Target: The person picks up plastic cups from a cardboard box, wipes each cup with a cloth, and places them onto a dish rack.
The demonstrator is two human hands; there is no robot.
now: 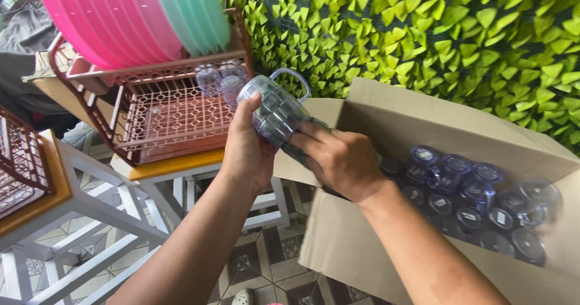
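Both hands grip one clear mug [275, 108] above the cardboard box [386, 123]; left hand [244, 151] wraps its side, right hand [338, 157] pinches its base, handle pointing up toward the rack [163, 120].

Pink plates [103, 15] cut off at top edge; boxed mugs [477, 208] blurred

— What packaging do you have in front of you?

— One open brown cardboard box [386, 123] at your three o'clock, flaps up, plain inside.

— Any labels?

— Yes: small white stickers [501, 218] on the bottoms of the clear mugs [477, 205] packed in it, toward four o'clock. They are too small to make out.

— Signs or screens?

— You have none in view.
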